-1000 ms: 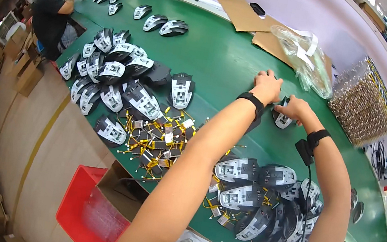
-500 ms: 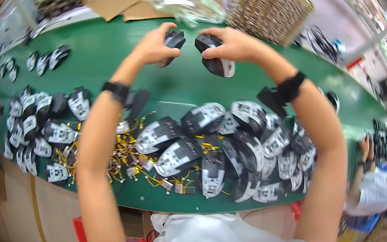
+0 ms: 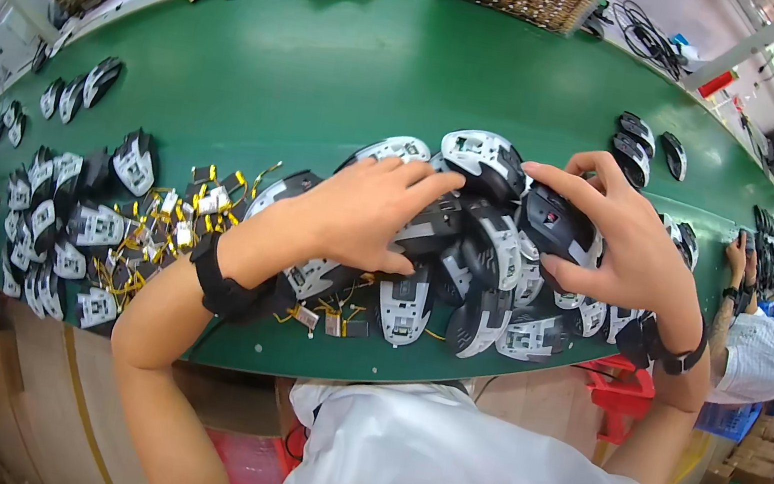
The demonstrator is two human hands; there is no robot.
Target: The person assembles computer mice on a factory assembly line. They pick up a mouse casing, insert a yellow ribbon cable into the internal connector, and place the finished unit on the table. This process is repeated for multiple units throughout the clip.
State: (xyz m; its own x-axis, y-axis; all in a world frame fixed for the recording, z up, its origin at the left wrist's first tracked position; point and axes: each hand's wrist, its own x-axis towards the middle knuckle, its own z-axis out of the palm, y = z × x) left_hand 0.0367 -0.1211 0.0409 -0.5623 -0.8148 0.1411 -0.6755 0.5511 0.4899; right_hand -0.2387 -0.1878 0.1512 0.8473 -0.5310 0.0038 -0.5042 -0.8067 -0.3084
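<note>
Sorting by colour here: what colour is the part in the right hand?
Black, seen in the head view: mouse shell under right hand.

A single head-worn fisheye view looked steeply down and forward, close over the green tabletop (image 3: pixel 333 71), whose edges bowed toward the rim.

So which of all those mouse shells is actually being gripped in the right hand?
The black mouse shell at the right end of the pile: the right hand curls round it, thumb below, fingers over it. The rest lie on the green table; the left hand only rests on them.
</note>
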